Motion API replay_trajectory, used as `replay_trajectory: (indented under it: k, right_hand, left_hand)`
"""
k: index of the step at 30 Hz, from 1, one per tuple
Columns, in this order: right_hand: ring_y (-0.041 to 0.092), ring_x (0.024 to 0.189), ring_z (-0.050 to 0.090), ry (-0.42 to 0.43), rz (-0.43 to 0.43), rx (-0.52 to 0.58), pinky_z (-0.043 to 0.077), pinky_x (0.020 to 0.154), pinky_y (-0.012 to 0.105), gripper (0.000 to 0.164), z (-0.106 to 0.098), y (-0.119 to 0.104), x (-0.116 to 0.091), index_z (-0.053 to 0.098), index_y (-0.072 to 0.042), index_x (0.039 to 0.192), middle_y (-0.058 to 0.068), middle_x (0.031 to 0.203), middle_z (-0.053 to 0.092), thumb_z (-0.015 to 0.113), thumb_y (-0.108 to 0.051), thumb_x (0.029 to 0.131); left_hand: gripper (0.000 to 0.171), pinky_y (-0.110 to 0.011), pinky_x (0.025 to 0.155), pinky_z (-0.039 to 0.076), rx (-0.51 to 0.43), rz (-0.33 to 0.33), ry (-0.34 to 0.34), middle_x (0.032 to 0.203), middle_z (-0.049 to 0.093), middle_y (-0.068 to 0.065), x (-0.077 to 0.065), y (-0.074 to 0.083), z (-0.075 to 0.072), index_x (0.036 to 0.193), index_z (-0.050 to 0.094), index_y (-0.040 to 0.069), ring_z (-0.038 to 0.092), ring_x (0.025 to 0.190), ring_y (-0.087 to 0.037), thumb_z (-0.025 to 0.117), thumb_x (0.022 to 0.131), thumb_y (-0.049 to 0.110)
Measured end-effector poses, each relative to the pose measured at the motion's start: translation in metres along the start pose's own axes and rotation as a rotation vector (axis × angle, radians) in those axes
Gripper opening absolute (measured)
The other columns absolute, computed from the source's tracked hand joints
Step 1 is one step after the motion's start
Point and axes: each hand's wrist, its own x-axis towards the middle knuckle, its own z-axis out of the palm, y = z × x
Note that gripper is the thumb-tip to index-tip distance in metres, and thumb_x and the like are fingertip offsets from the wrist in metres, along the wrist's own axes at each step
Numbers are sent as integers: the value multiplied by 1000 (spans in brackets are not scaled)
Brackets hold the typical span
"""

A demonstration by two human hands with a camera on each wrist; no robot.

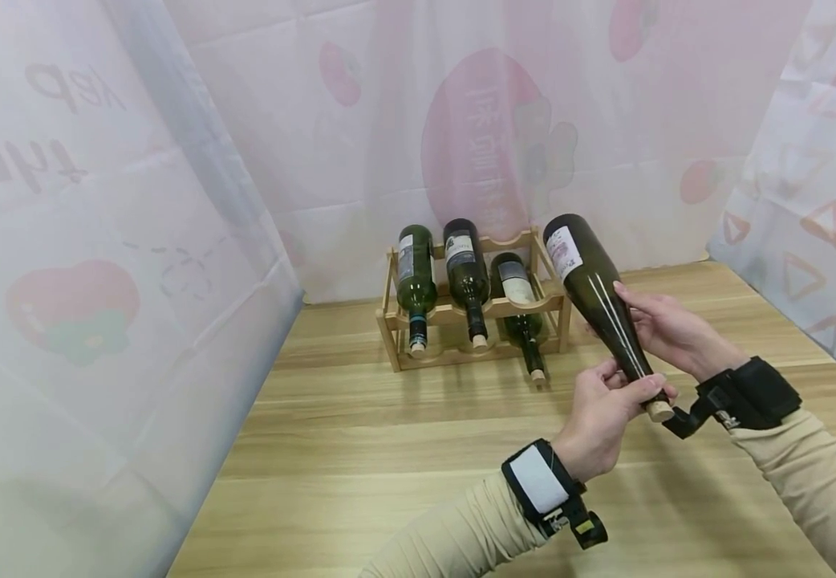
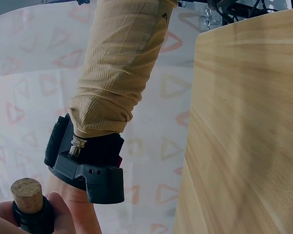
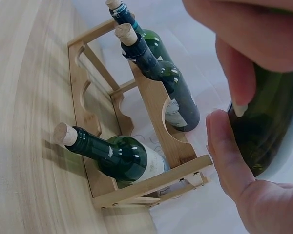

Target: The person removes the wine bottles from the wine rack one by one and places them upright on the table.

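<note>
A dark green wine bottle (image 1: 594, 285) with a white label is held in the air by both hands, tilted, its cork end low and toward the wearer. The left hand (image 1: 598, 417) grips its neck just behind the cork (image 2: 27, 194). Higher up, the right hand (image 1: 678, 333) holds the bottle's side with thumb and fingers. Left of the bottle stands a wooden wine rack (image 1: 447, 314). Two corked bottles, one green (image 1: 416, 277) and one darker (image 1: 464, 269), lie on its upper tier. A third bottle (image 3: 127, 158) rests on the lower tier, right side.
The rack stands on a wood-grain table (image 1: 338, 449), near the back. Printed white curtains hang behind (image 1: 360, 160) and along both sides. Each wrist wears a black camera strap (image 1: 757, 393).
</note>
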Motion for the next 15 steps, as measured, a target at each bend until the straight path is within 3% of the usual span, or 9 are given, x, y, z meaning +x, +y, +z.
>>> replay_trajectory:
  k: [7,15]
  right_hand:
    - [26,99,70,-14,6,-14,55,88,28,37,-3,0,-3,69,-8,110,12,106,72,36,-22,106]
    - [26,101,70,-55,-2,1,55,89,29,38,-7,0,-3,67,-7,114,14,108,72,33,-21,106]
  left_hand:
    - [17,-18,61,51,11,-5,-3,97,68,-31,1,-3,2,97,63,4,65,67,-12,65,85,-7]
    - [18,-19,62,52,17,-17,13,93,71,-23,3,-5,4,99,64,4,67,70,-14,65,85,-7]
